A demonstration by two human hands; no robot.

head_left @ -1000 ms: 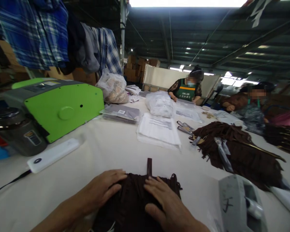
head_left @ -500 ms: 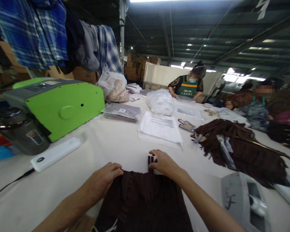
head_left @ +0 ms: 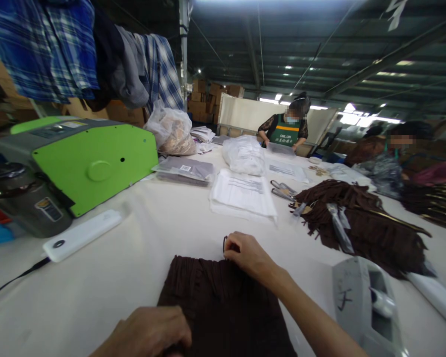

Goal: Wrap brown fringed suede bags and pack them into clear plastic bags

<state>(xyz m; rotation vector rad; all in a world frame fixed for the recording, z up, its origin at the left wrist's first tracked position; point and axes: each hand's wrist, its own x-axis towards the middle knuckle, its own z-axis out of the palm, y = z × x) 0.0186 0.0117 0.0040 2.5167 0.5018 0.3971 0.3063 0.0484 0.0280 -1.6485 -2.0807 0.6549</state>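
Note:
A dark brown garment point(head_left: 223, 307) with a gathered top edge lies flat on the white table in front of me. My right hand point(head_left: 250, 255) is at its top edge, thumb and fingers pinched on a narrow brown strip point(head_left: 225, 244) that stands up there. My left hand point(head_left: 152, 329) is low at the frame's bottom, over the garment's left side. Its fingers are bent downward and the tips are partly hidden, so I cannot see whether they grip the cloth.
On the left are a green machine point(head_left: 100, 168), a dark flask point(head_left: 26, 201) and a white corded device point(head_left: 82, 235). Printed white bags point(head_left: 243, 196) lie ahead. At right are scissors point(head_left: 282, 189), fringed brown pieces point(head_left: 371, 230) and a grey tape dispenser point(head_left: 357, 302). Two people work beyond.
My left hand has left the garment's top edge and come down toward me. The right hand stays at the top edge; the strip in it now shows less.

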